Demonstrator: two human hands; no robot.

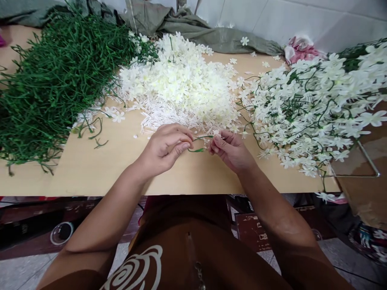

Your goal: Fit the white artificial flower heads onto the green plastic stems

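Note:
Between my hands, just above the table's front part, is a green artificial flower stem point(198, 150). My left hand point(169, 147) pinches it between thumb and fingers. On the other side, my right hand point(231, 149) is closed on the stem's other end, where a small white piece point(216, 133) shows at the fingertips; its exact shape is partly hidden. Behind my hands lies a heap of loose white artificial flowers point(187, 76), with thin white stamens point(169, 114) spread along its near side.
A big pile of green stems point(60, 76) covers the table's left side. Assembled white flowers on stems point(305, 108) are heaped at the right, near a metal wire frame point(370, 163). Rolled grey-green cloth point(229, 38) and a pink-white cloth point(302, 49) lie along the tiled wall.

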